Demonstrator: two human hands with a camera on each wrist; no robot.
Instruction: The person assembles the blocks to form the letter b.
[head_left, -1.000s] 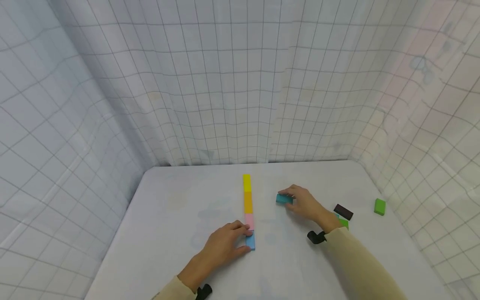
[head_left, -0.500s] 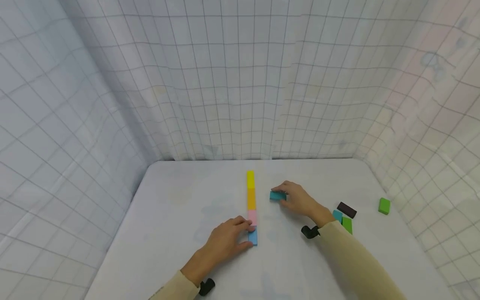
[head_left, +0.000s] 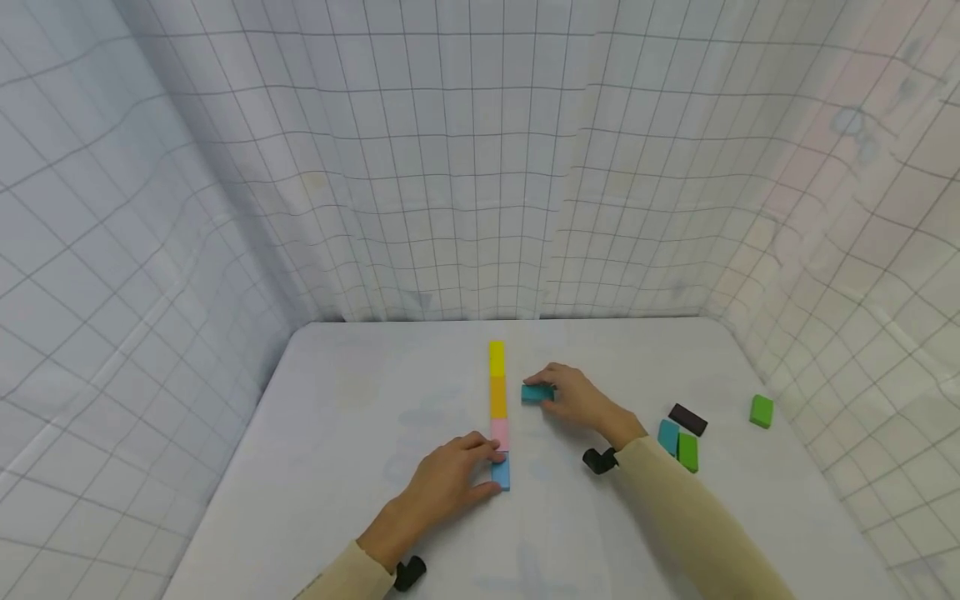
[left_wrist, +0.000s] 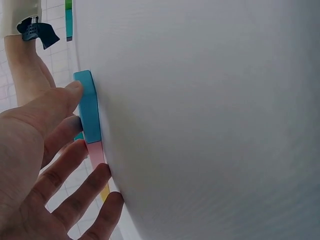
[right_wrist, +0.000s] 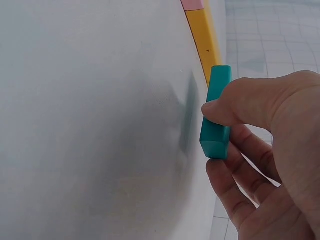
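Observation:
Four toy blocks form a straight line down the white table: yellow (head_left: 497, 358), orange (head_left: 498, 397), pink (head_left: 500, 433) and light blue (head_left: 502, 477) at the near end. My left hand (head_left: 444, 477) holds that light blue block (left_wrist: 90, 112) from its left side, thumb at the near end and forefinger close to the pink joint. To the right of the line, my right hand (head_left: 577, 400) pinches a teal block (right_wrist: 215, 132) between thumb and fingers. It lies crosswise to the line, a small gap from the orange block, its shadow showing on the table.
At the right lie a dark brown block (head_left: 687, 419), another blue block (head_left: 668, 435) and a green block (head_left: 687, 452) close together. A second green block (head_left: 761, 412) is nearer the table's right edge. White gridded curtains (head_left: 450, 167) hang behind and on both sides.
My right hand has moved left with the teal block, closer to the line. The left hand stays at the light blue block. The head view has shifted slightly.

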